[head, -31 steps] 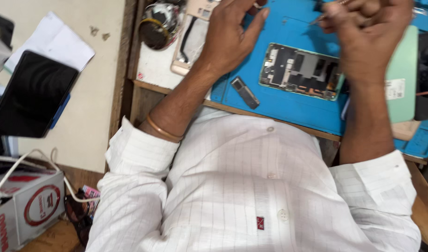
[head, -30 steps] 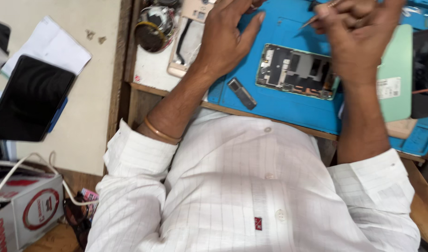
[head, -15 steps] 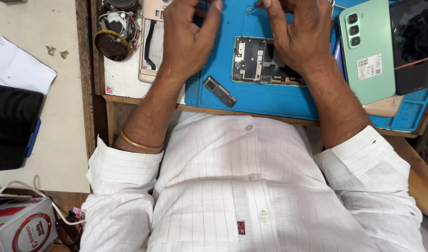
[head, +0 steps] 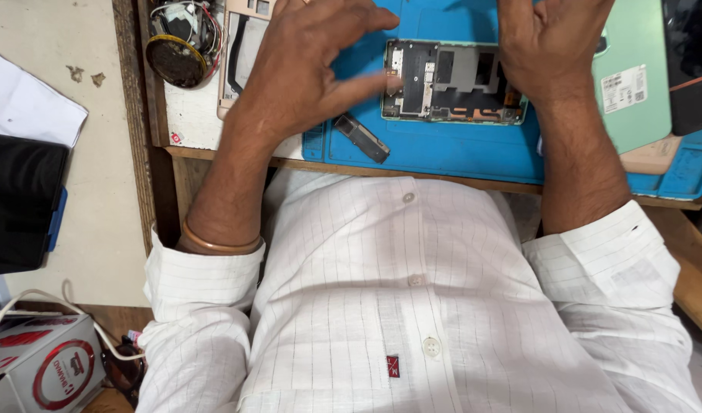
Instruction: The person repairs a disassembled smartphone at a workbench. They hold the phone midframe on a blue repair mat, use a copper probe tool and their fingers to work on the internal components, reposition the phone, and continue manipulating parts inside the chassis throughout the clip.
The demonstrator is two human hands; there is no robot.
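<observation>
— Where is the opened phone?

— The opened phone point(head: 452, 82) lies flat on the blue mat point(head: 443, 149), upper centre of the frame, its inner boards showing.

— And the hands?

— The left hand point(head: 305, 65) hovers over the phone's left end, fingers spread, one fingertip at its edge; its grip is wide and holds nothing. The right hand point(head: 554, 42) is over the phone's upper right corner, fingers curled; I cannot tell whether its grip holds anything.

— What else is on the desk?

— A small dark part point(head: 361, 138) lies on the mat just below the left hand. A green back cover point(head: 634, 76) rests at upper right, and a pinkish frame point(head: 240, 46) beside a round coil point(head: 175, 60) at upper left.
</observation>
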